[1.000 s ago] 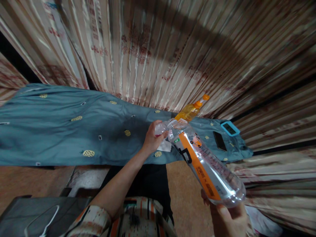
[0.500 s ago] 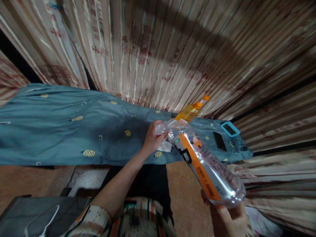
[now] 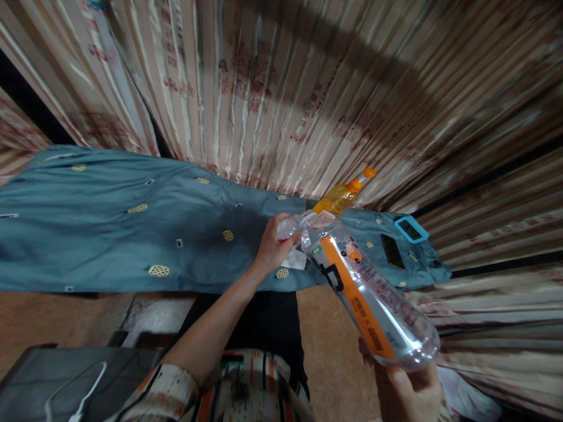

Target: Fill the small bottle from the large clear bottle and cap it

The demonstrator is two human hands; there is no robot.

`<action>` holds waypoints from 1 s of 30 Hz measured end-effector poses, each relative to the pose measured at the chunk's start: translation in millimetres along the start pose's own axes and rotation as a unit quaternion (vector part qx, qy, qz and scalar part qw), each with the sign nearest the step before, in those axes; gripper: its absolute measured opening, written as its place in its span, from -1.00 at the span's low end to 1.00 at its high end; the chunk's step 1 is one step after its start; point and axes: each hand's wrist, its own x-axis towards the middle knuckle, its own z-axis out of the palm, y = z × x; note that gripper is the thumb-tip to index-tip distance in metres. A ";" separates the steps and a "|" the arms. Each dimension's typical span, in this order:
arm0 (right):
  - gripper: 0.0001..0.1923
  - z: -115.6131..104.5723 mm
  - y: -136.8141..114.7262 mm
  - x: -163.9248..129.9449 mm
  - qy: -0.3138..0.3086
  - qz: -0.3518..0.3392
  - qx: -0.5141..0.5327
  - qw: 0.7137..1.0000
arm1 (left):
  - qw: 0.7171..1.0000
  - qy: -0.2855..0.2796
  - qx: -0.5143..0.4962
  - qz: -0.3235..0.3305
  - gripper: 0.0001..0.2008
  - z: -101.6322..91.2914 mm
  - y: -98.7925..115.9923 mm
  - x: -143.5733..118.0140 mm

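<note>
I am holding a big clear plastic bottle (image 3: 365,287) in the air, tipped over so its neck points down and away from me, over the near edge of the table. It has an orange stripe with dark writing down its side, and a little picture near the top. I can see right through it. It looks smooth and shiny, with ridges around the fat bottom end.

My right hand (image 3: 411,390) is wrapped around the bottom of the bottle, fingers pressed on it from below. My left hand (image 3: 272,243) is closed around a small clear thing (image 3: 290,225) that sits right at the mouth of the big bottle. I cannot tell just what it is, maybe a little cup or small bottle. It touches the big bottle's neck.

Just behind them stands a yellow bottle (image 3: 341,196) with an orange cap. It leans a bit.

The table has a soft blue-green cloth (image 3: 132,234) on it, with small yellow round shapes. Far to the right on the cloth lie a dark flat phone (image 3: 391,251) and a small gadget with a light blue frame (image 3: 410,228). Behind it all hangs a shiny striped curtain (image 3: 281,88) with many folds.

Next to a moment ago, almost nothing has changed. My hands and the bottle are in nearly the same spot.
</note>
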 end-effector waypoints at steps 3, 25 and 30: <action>-0.11 -0.4 -0.2 0.3 0.006 0.003 -0.010 1.000 | 1.000 0.000 -0.004 -0.002 -0.52 0.2 -0.3 -0.1; -0.14 1.9 -3.9 0.7 0.018 0.013 0.028 0.999 | 1.000 -0.005 0.002 -0.015 -0.52 -0.4 4.1 -0.3; -0.16 1.3 -3.7 0.2 0.015 0.016 0.013 1.000 | 1.000 -0.011 0.012 -0.012 -0.51 -1.2 5.0 -0.2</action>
